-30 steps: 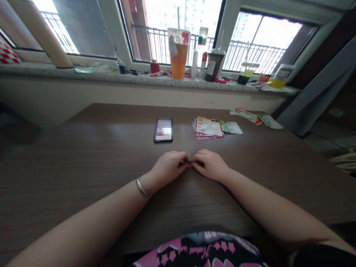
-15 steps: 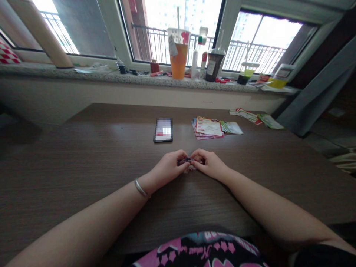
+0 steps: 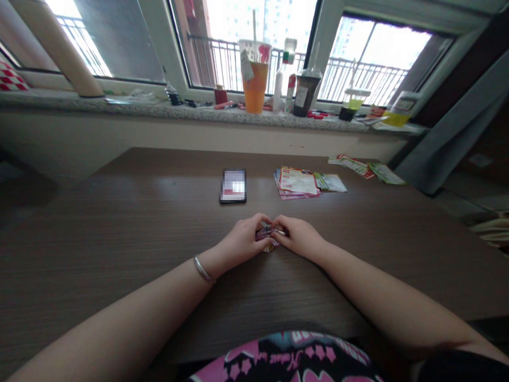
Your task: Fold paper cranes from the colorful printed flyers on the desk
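Head view: over the middle of the wood-grain table, the left hand pinches the left of a small printed packet, the right hand its right end. More printing shows than a second ago, suggesting the grips are turning or unfolding it.

Orange drink on speckled sill

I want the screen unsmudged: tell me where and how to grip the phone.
Grip the phone by its left and right edges, likely with the left hand once free, coming from above and the near side: it lies flat, screen up, with bare table on either side.
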